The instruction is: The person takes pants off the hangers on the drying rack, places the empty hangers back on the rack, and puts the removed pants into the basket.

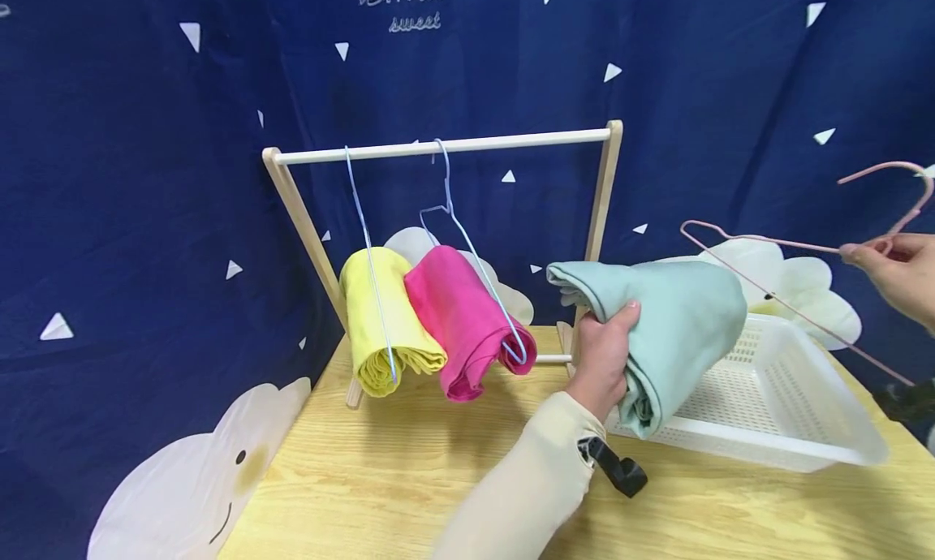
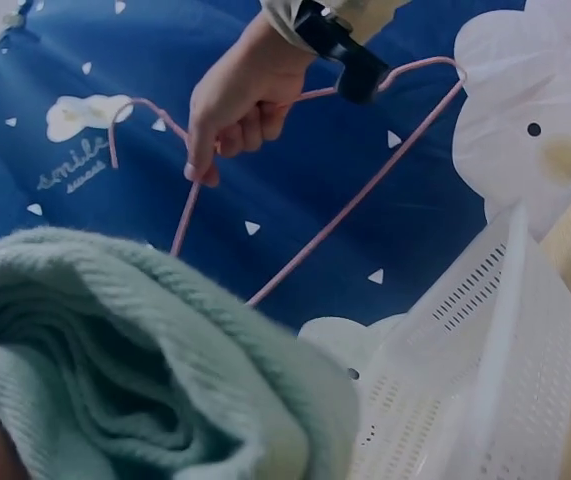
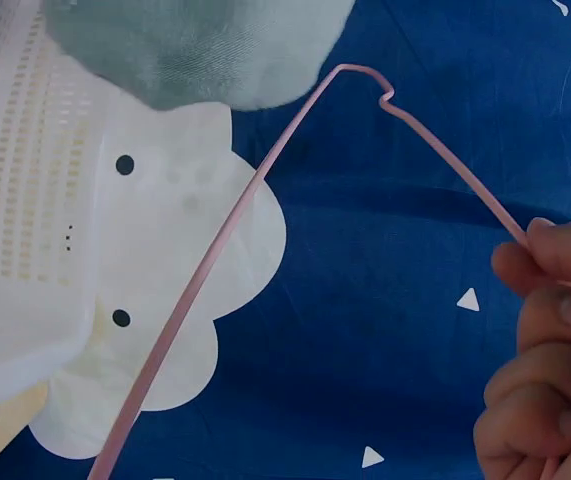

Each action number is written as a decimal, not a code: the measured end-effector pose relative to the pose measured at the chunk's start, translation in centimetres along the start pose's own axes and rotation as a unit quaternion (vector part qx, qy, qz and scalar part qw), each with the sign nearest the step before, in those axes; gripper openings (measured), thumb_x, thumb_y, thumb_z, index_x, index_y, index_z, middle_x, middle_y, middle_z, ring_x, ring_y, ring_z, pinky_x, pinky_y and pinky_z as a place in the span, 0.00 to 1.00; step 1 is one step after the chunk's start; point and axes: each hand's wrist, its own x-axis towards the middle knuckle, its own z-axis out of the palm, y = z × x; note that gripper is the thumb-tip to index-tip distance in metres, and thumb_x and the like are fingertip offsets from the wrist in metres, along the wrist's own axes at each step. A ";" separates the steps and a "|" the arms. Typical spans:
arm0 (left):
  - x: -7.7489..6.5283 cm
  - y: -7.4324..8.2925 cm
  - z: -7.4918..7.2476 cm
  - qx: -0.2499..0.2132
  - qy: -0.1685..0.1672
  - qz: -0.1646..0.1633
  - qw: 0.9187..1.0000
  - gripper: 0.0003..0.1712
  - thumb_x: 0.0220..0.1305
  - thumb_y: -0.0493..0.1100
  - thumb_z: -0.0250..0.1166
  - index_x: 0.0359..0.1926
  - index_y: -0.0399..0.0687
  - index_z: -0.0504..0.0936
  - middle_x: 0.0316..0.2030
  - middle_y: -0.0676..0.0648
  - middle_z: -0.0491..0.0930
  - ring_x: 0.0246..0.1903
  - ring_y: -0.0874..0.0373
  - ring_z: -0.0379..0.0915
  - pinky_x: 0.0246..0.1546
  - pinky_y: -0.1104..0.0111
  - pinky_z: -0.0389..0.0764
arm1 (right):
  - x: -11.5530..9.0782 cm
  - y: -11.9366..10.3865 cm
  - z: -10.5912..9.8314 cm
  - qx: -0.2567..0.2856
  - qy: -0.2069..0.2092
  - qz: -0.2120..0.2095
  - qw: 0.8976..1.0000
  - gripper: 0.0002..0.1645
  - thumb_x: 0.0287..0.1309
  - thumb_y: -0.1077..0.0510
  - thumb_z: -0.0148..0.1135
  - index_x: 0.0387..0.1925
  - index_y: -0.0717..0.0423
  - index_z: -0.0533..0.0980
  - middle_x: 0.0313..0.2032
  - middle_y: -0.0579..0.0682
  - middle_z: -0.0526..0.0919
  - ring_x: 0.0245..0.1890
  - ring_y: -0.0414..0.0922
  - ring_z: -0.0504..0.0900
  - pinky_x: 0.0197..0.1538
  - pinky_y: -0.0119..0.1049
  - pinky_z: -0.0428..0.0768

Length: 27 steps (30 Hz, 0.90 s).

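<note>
My left hand (image 1: pixel 605 355) grips a folded, rolled mint-green cloth (image 1: pixel 679 316) by its near left end, thumb on top. The cloth is held up over the left part of a white plastic basket (image 1: pixel 833 450). At the far right, my right hand (image 1: pixel 902 272) pinches a pink hanger (image 1: pixel 774 241) at the neck below its hook. The hanger's narrow end points left toward the cloth, with a gap between them in the right wrist view. In the left wrist view the cloth (image 2: pixel 155 350) shows its coiled end, and the right hand (image 2: pixel 245 100) holds the hanger beyond it.
A wooden rack (image 1: pixel 438 146) stands at the back of the table (image 1: pixel 351 479). On its rail hang two blue hangers, one bearing a yellow cloth (image 1: pixel 380 316), the other a pink cloth (image 1: pixel 467 316). A dark blue curtain (image 1: pixel 146 219) with white triangles and clouds is behind.
</note>
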 end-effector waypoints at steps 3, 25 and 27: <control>0.3 -0.8 1.2 -0.004 0.021 0.025 0.999 0.14 0.63 0.39 0.66 0.49 0.44 0.77 0.42 0.48 0.82 0.43 0.55 0.82 0.51 0.59 0.82 | -0.2 0.3 -0.1 0.059 0.024 -0.018 0.998 0.31 0.61 0.59 0.59 0.10 0.22 0.66 0.10 0.19 0.63 0.12 0.23 0.56 0.16 0.26 0.51; 2.8 -6.9 3.7 0.036 0.158 0.045 0.986 0.19 0.66 0.38 0.63 0.57 0.41 0.77 0.55 0.41 0.81 0.58 0.42 0.77 0.61 0.51 0.76 | -2.0 0.4 -0.6 -0.103 -0.054 0.018 0.993 0.20 0.66 0.53 0.59 0.16 0.46 0.72 0.13 0.28 0.62 0.17 0.31 0.58 0.20 0.33 0.56; 2.9 -7.3 3.7 0.033 0.168 0.045 0.984 0.18 0.65 0.37 0.63 0.55 0.39 0.78 0.54 0.40 0.81 0.57 0.42 0.78 0.60 0.51 0.76 | -2.2 0.5 -0.6 -0.122 -0.059 0.020 0.991 0.19 0.67 0.51 0.59 0.19 0.52 0.75 0.13 0.29 0.63 0.17 0.31 0.59 0.21 0.34 0.57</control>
